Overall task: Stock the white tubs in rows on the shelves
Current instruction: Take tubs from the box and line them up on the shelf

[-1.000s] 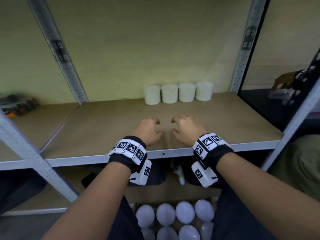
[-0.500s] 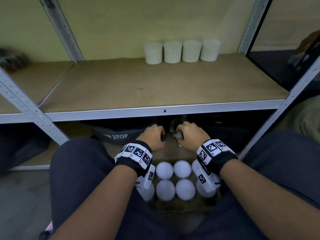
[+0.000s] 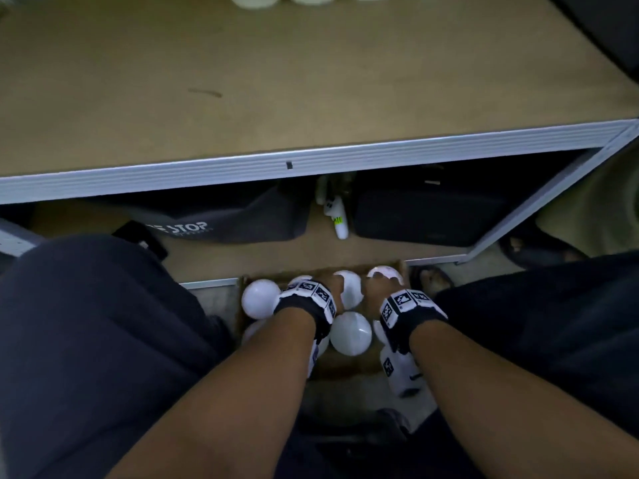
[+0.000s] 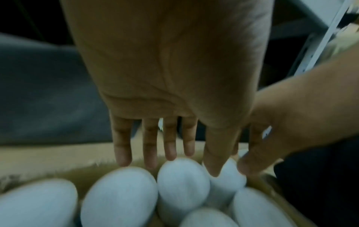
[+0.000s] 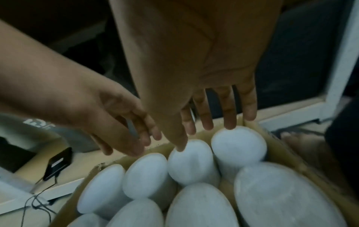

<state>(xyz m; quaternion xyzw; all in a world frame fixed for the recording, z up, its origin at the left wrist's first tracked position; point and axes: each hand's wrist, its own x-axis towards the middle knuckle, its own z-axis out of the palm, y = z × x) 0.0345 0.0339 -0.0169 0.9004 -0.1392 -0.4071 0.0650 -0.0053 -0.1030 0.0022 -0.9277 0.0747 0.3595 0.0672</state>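
- Head view first: both hands are down in the cardboard box (image 3: 397, 267) on the floor between the knees, reaching among the white tubs (image 3: 351, 333).
- Left hand (image 4: 165, 92) has its fingers (image 4: 150, 153) straight and slightly spread, tips just above the lids of the far-row tubs; nothing is gripped yet.
- Right hand (image 5: 194, 61) is the same: straight, parted fingers (image 5: 230, 113), with the thumb touching one lid and a fingertip at the lid beside it. No hold taken.
- Tubs stand upright and packed tight, lid to lid, directly below the fingertips; more fill the rows nearer the wrists.
- Up on the shelf (image 3: 311, 164), well beyond the fingers, the bases of a few stocked tubs show at the back edge.
- My read: these look light, rigid plastic with smooth, possibly slick lids. Best grip is fingers and thumb spread across the lid rim, since the sides are wedged against neighbours.
- Watch for a tub dragging its neighbour up.
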